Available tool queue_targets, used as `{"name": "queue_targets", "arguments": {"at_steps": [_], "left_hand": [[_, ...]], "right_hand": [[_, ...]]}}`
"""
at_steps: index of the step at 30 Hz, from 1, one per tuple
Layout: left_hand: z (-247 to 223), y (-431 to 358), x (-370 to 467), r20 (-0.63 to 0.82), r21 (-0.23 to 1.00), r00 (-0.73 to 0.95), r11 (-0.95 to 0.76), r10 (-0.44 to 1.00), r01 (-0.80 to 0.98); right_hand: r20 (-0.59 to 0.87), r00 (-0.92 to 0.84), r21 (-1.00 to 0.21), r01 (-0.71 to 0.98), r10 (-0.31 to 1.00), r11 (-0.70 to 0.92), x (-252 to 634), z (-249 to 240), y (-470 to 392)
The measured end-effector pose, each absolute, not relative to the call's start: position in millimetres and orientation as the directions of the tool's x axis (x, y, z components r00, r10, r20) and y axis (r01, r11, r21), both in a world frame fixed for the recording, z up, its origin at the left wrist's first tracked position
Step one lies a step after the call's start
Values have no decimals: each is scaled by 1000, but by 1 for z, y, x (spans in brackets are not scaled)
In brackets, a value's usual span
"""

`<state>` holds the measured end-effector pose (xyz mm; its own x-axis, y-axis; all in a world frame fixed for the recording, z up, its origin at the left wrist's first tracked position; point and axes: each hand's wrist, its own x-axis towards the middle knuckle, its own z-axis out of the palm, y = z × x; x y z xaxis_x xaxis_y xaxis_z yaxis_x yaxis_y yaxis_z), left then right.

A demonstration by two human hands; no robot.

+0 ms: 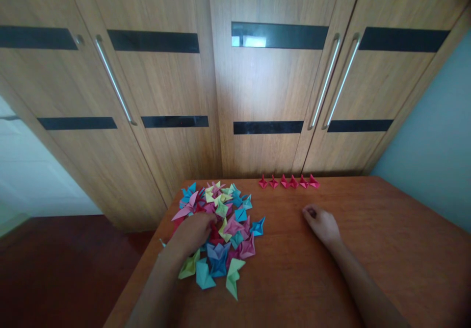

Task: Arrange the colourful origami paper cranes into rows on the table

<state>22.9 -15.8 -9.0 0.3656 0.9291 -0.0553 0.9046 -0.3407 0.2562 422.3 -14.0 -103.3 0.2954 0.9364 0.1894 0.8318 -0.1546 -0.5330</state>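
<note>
A heap of folded paper origami pieces (233,226) in pink, red, blue, green and yellow covers the left part of the table. My left hand (196,227) reaches into it, fingers curled down among the pieces. A red origami piece (215,235) lies right by those fingertips; whether they grip it is hidden. My right hand (324,224) rests on the table to the right of the heap, its fingers curled in with nothing visible in them. Beyond it, along the back edge, several small red origami pieces (293,182) stand in a row.
The brown wooden table (287,269) stands against a wooden wardrobe (265,83) with long metal handles. A pale blue wall (434,137) rises at the right. Dark red floor (73,264) shows past the table's left edge.
</note>
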Motion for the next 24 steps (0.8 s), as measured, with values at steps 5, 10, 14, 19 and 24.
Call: {"name": "queue_targets", "arguments": {"at_steps": [5, 10, 14, 19, 24], "left_hand": [[-7, -9, 4, -71, 360, 433, -382, 899, 851], [13, -12, -10, -15, 630, 500, -380, 866, 678], [20, -16, 10, 126, 725, 427, -377, 895, 577], [7, -28, 64, 390, 651, 299, -490, 871, 580], [-5, -43, 97, 469, 549, 347, -576, 812, 606]], "right_hand": [[208, 273, -547, 828, 939, -120, 422, -104, -14], [205, 265, -591, 801, 942, -97, 424, -106, -12], [230, 280, -703, 710, 932, -40, 418, -101, -14], [320, 194, -828, 533, 927, 174, 382, -81, -25], [347, -35, -868, 366, 937, 335, 331, -66, -47]]}}
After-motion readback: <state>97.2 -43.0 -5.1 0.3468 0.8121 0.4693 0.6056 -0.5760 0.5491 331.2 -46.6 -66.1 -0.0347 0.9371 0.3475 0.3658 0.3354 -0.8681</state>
